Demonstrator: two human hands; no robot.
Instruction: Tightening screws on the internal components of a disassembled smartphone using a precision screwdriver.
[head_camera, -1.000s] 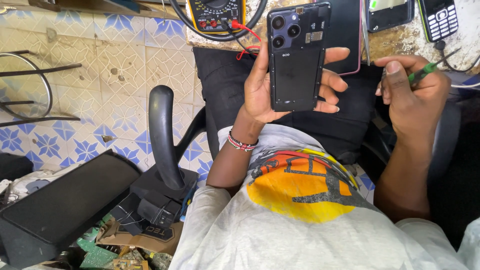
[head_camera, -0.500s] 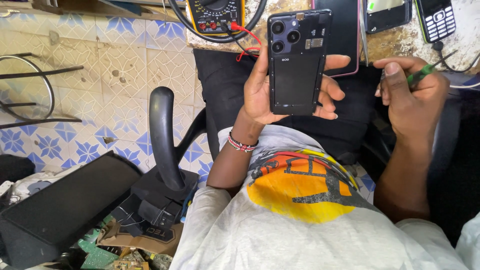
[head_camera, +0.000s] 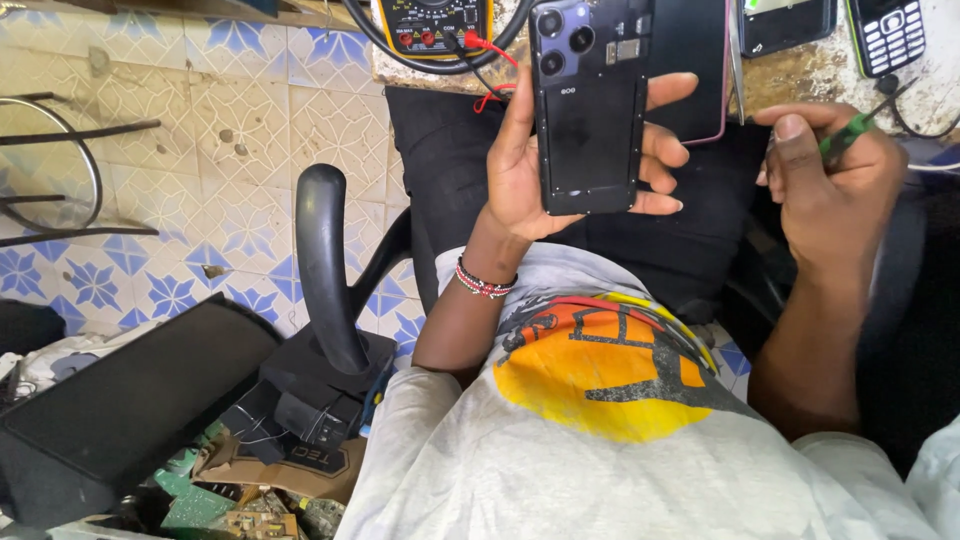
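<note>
Left hand: the left hand (head_camera: 545, 165) grips a black smartphone (head_camera: 588, 105) upright, back cover and camera cluster facing the lens, thumb on its left edge and fingers curled around the right.
Phone position: the handset sits at 12 o'clock in the view, above the person's lap; compared with a second ago it has drifted slightly left and now stands straighter, no longer tilted.
Right hand: the right hand (head_camera: 835, 190) is closed around a green-handled screwdriver (head_camera: 845, 135) at 2 o'clock, well apart from the phone, much as it was a second ago.
Bench edge: a yellow multimeter (head_camera: 430, 22) with a red lead lies at 11 o'clock; a second phone (head_camera: 787, 22) and a keypad phone (head_camera: 888, 32) rest at 1 o'clock.
Floor side: a black chair armrest (head_camera: 322, 265) stands at 9 o'clock over blue-patterned tiles (head_camera: 150, 160), with circuit-board scrap (head_camera: 200, 500) at 7 o'clock.
</note>
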